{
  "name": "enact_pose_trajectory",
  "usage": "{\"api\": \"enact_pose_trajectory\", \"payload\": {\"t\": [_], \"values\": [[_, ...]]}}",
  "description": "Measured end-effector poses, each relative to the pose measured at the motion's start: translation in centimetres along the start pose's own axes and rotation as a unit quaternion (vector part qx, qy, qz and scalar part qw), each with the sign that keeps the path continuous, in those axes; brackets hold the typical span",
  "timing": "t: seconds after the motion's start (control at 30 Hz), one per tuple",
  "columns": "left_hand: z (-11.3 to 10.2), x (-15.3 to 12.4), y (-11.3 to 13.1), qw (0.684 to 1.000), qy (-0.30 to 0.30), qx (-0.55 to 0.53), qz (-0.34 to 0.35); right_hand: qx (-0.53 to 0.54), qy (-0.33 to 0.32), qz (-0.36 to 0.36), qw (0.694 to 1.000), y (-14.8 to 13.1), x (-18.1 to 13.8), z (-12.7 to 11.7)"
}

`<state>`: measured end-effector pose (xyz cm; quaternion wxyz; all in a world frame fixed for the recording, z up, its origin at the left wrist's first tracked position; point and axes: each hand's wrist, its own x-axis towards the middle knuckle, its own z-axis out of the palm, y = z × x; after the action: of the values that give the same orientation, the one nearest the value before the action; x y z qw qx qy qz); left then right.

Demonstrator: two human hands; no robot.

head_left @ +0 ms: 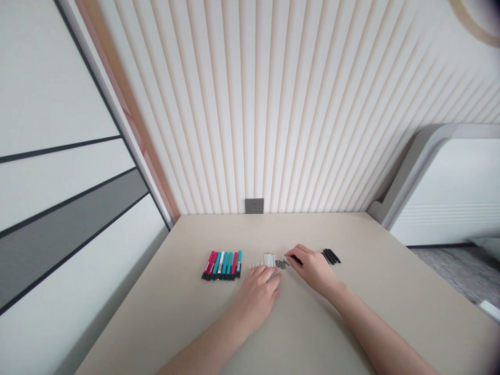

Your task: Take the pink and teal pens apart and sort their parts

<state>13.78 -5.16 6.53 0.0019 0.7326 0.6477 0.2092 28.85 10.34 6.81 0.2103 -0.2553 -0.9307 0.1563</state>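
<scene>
The left hand (255, 301) lay curled on the beige desktop (353, 297), its fingertips at the near end of a bundle of slim white sticks (269, 259); whether it grasped anything could not be told. The right hand (312, 270) pinched a slim black tube (297, 260), just right of a cluster of small grey parts (280, 264). Farther right lay loose black tubes (331, 256); to the left, a tight row of red and teal markers (221, 265). A careless knuckle could scatter the grey parts or roll the sticks apart.
</scene>
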Motion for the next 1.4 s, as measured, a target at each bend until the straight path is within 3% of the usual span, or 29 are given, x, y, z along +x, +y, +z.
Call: {"api": "enact_pose_trajectory", "payload": {"t": [0.17, 0.4, 0.97, 1.4], "values": [[0.9, 0.0, -0.4, 1.0, -0.014, 0.01, 0.007, -0.074, -0.049, -0.011, 0.996, -0.3, 0.0, 0.3], [1.8, 0.0, -1.1, 1.0, 0.001, 0.015, 0.017, -0.096, -0.087, 0.005, 0.992, -0.2, 0.1, -0.2], [1.5, 0.1, -1.1, 1.0, -0.009, 0.013, 0.018, -0.118, -0.101, 0.003, 0.988, -0.2, 0.1, -0.4], [1.5, 0.0, -1.1, 1.0, 0.0, 0.008, 0.024, -0.144, -0.059, 0.05, 0.986, 0.8, 0.2, -1.4]]}}
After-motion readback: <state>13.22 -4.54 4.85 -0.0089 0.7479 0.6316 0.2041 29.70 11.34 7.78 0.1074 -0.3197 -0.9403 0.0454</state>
